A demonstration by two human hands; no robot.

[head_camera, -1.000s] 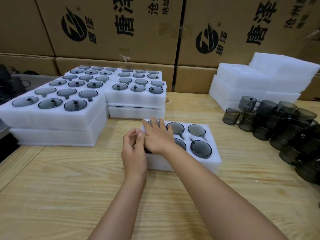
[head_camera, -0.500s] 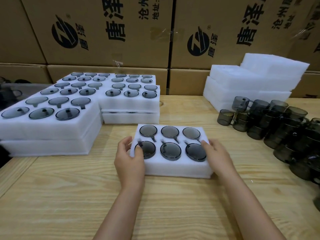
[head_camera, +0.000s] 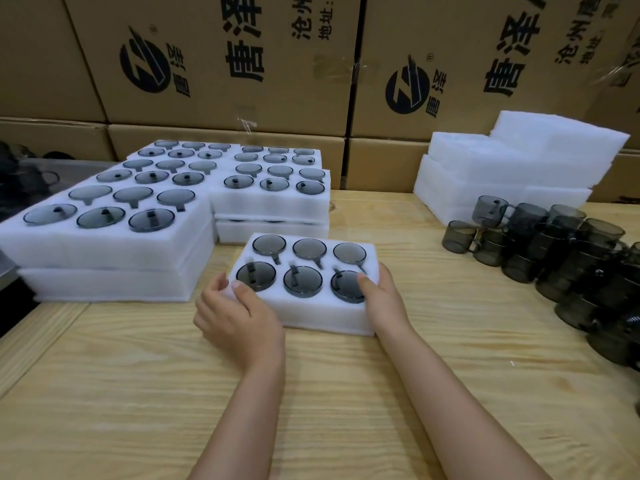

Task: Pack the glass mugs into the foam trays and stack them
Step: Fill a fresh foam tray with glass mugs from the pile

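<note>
Probably light for its bulk, yet not to be trusted: soft, yielding foam round fragile glass, likely to flex or sag if lifted by one end. Best taken at both short ends, low on the walls, and kept level against spilling; no hard squeezing, for fear of dents. Held much that way at present: left hand (head_camera: 239, 317) wrapped round the near-left corner of the tray (head_camera: 322, 317), thumb on the top face, fingers curled against the left wall; right hand (head_camera: 384, 299) clasping the near-right corner, thumb on top beside the near-right mug (head_camera: 346, 285), fingers along the right wall. Placed mid-table (head_camera: 138, 393), seemingly flat on the wood, though hard to tell whether raised a little. White, thick, faintly fuzzy at the edges, with six round wells in two rows of three, all filled. Smoky grey glass inside, rims about flush with the foam, handles tucked into narrow slots. Full by the look of it, so stacking judged the step in hand. Just far and left of it, stacks (head_camera: 104, 251) of filled trays with room on top. At the far right, blank foam (head_camera: 502, 181) piled against the boxes. Right of the tray and well apart, loose mugs (head_camera: 568, 258) in a crowded cluster, not yet packed.
</note>
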